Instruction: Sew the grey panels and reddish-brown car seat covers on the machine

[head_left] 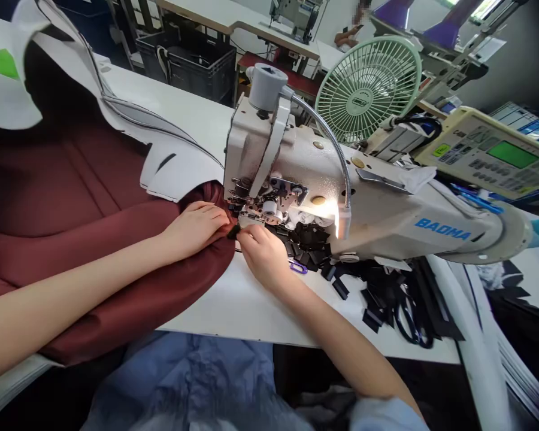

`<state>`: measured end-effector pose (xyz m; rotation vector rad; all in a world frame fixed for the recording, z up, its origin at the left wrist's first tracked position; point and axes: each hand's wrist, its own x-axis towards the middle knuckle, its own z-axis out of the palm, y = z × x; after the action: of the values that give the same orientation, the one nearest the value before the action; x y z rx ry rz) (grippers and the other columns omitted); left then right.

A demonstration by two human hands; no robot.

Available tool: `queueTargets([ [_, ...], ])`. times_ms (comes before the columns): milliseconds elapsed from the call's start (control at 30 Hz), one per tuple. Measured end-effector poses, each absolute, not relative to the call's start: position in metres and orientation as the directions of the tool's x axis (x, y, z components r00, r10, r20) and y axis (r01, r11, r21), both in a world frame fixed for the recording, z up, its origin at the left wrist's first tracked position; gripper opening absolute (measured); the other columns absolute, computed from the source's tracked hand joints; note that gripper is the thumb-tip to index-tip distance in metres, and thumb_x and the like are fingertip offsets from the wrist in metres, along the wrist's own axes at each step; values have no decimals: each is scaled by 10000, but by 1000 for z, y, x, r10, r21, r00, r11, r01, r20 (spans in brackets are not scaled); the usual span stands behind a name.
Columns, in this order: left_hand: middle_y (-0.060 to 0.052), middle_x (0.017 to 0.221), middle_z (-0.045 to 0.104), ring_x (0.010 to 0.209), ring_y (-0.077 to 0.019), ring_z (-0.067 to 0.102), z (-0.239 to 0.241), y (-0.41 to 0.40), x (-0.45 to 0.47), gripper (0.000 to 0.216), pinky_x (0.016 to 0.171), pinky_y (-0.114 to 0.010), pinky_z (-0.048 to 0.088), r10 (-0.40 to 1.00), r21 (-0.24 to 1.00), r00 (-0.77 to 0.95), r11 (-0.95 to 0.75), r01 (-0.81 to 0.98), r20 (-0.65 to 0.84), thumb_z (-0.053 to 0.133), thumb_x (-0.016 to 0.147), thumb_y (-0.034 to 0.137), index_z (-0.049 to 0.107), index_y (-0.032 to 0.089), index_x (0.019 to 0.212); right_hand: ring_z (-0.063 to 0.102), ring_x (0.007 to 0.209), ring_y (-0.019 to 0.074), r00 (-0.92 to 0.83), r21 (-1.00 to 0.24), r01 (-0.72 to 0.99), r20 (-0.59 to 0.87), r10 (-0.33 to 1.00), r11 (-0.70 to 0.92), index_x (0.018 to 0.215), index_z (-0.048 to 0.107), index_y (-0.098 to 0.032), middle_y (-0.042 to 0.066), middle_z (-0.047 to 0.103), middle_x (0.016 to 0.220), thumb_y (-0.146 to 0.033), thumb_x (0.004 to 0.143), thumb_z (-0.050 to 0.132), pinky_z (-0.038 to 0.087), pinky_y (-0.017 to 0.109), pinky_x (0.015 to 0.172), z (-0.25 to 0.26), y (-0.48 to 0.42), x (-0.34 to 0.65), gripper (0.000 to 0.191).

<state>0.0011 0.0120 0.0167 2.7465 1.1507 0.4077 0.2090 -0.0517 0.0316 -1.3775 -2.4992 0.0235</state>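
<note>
The left hand [197,227] grips a fold of maroon fabric [117,257] just in front of the machine's [386,209] needle. The right hand [263,254] pinches a small black tab [233,231] against the fabric there. More tabs [314,242] lie under the machine's arm, and a fan [368,90] stands behind it.

One word could be read: "BAOMA", in blue capitals, stood on the side of the white sewing machine [377,203], toward its 3 o'clock end. The control panel [471,134] at 2 o'clock carried a green screen [512,154], a small green sticker [441,149] and rows of marked keys, all too small to make out. The badge [363,103] at the hub of the fan [386,66], at 12 o'clock, was blurred past reading.
</note>
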Motion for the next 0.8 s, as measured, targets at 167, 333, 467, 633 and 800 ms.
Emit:
queueTargets([
  [167, -98, 1333, 657, 1228, -247, 607, 16, 16, -2, 312, 1058, -414, 400, 712, 250, 675, -701, 668, 193, 548, 958, 238, 601, 185, 1260, 613, 1073, 233, -612, -31, 786, 101, 784, 617, 1115, 677, -145, 131, 690, 1140, -149, 1023, 469, 523, 339, 882, 18, -21, 192, 228],
  [333, -43, 1338, 672, 1227, -237, 610, 15, 22, -3, 259, 1050, -423, 385, 684, 262, 712, -724, 638, 155, 503, 997, 294, 678, 225, 1175, 550, 1267, 275, -630, -187, 742, 131, 765, 644, 1328, 584, -99, 184, 594, 1399, -206, 969, 596, 502, 418, 1032, 19, -47, 210, 375],
  [467, -41, 1295, 688, 1189, -219, 627, 15, 21, -2, 262, 1036, -409, 381, 707, 290, 686, -702, 650, 172, 492, 996, 292, 687, 232, 1161, 583, 1220, 319, -704, -183, 666, 166, 690, 723, 1325, 585, -72, 226, 630, 1332, -516, 894, 696, 540, 453, 974, 14, -50, 211, 628],
  [633, -27, 1258, 706, 1161, -216, 638, 17, 19, 3, 284, 983, -412, 385, 728, 289, 668, -680, 674, 157, 479, 995, 268, 713, 256, 1154, 659, 1028, 247, -724, 47, 676, 225, 652, 735, 1272, 642, -83, 190, 715, 1190, -227, 1047, 419, 579, 368, 833, 2, -45, 198, 348],
  [800, -36, 1270, 702, 1180, -243, 628, 17, 19, 7, 305, 974, -432, 375, 758, 260, 639, -649, 715, 134, 483, 994, 270, 727, 271, 1176, 634, 1128, 294, -702, 104, 707, 223, 677, 699, 1250, 662, -22, 241, 683, 1264, -74, 996, 371, 575, 383, 773, -2, -56, 192, 389],
])
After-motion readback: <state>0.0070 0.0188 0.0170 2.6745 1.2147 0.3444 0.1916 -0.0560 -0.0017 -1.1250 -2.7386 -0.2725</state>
